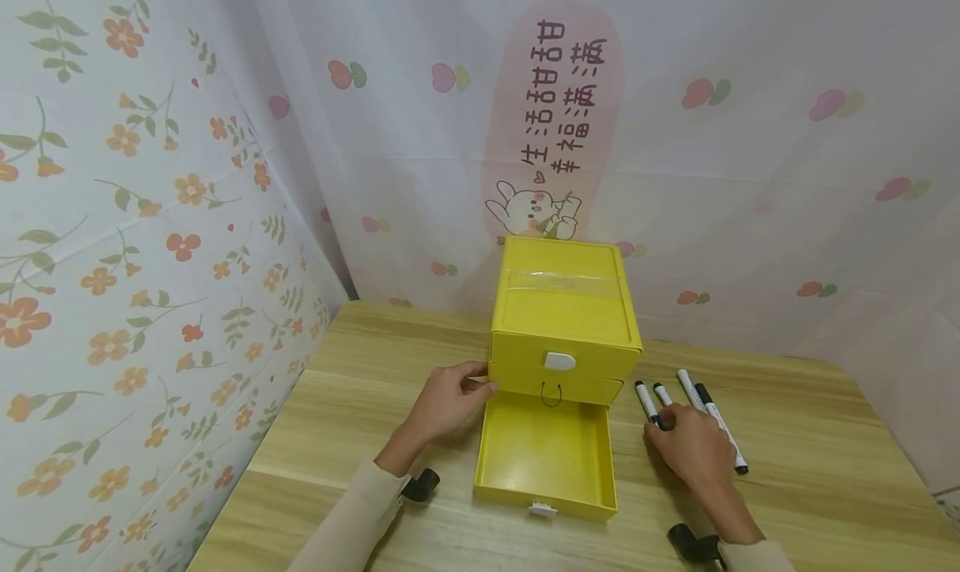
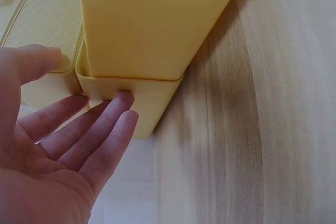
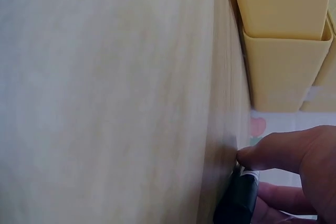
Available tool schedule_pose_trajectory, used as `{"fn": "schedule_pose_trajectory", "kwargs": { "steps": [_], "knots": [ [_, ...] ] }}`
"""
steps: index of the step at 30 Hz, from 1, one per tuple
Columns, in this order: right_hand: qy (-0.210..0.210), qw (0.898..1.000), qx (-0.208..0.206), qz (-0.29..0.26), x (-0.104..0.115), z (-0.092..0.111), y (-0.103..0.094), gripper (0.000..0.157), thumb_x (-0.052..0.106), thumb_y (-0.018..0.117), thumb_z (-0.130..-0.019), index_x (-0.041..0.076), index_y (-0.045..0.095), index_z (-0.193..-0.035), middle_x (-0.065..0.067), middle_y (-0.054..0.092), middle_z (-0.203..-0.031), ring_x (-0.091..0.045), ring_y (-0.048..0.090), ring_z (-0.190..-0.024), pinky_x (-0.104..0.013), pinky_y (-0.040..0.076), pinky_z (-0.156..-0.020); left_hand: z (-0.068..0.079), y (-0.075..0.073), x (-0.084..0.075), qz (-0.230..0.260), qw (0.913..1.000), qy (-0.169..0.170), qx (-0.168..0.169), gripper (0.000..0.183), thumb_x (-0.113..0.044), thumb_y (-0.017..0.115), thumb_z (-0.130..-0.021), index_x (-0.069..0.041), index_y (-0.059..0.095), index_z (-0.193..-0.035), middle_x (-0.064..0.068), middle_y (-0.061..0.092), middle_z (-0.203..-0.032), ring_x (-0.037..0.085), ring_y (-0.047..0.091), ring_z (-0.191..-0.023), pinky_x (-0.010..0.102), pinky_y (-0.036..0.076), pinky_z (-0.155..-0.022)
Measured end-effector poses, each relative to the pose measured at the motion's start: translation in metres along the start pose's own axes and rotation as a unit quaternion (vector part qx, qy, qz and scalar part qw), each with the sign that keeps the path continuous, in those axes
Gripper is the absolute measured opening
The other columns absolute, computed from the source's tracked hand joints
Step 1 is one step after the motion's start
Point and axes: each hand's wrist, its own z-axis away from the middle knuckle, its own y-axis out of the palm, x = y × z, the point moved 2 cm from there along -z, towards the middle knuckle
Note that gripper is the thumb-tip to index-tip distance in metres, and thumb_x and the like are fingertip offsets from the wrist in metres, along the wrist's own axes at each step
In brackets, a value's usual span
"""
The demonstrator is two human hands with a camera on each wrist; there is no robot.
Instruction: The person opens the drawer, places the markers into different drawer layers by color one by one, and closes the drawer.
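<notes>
A yellow drawer box (image 1: 562, 293) stands on the table, its bottom drawer (image 1: 547, 459) pulled out with nothing inside. My left hand (image 1: 452, 401) rests at the box's left front corner. In the left wrist view the thumb lies by a drawer front and the extended fingertips (image 2: 125, 98) touch the side wall. Right of the box, my right hand (image 1: 693, 443) pinches a marker (image 3: 239, 200) with a black end between thumb and fingers. Other white markers with black caps (image 1: 720, 426) lie around that hand, partly covered by it.
White drawer pulls (image 1: 559, 361) and a thin dark loop (image 1: 551, 395) show on the box's front. A patterned curtain (image 1: 675, 180) hangs behind the wooden table (image 1: 375, 363), and a floral cloth (image 1: 150, 263) hangs on the left.
</notes>
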Motion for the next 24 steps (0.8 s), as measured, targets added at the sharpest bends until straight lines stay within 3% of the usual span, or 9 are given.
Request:
{"fn": "schedule_pose_trajectory", "kwargs": {
  "steps": [12,24],
  "knots": [
    [0.006,1.000,-0.003,-0.012,-0.002,0.000,0.000,0.024,0.028,0.080,-0.091,0.007,0.083,-0.101,-0.006,0.076,-0.082,-0.024,0.062,-0.062,-0.041,0.046,-0.046,-0.002,0.000,0.002,-0.005,1.0000,-0.001,0.001,0.046,-0.026,0.073,-0.107,0.004,0.069,-0.142,0.018,0.074,-0.137,0.025,0.081,-0.106,0.035,0.066,-0.087],
    [-0.011,0.999,-0.015,-0.041,0.006,0.009,-0.015,0.022,0.026,0.080,-0.092,0.006,0.082,-0.102,-0.006,0.075,-0.088,-0.020,0.059,-0.068,-0.036,0.045,-0.048,-0.001,0.000,0.003,-0.002,1.0000,-0.008,0.004,0.048,-0.028,0.073,-0.108,0.003,0.069,-0.144,0.017,0.073,-0.139,0.025,0.080,-0.107,0.036,0.066,-0.088]
  ]
}}
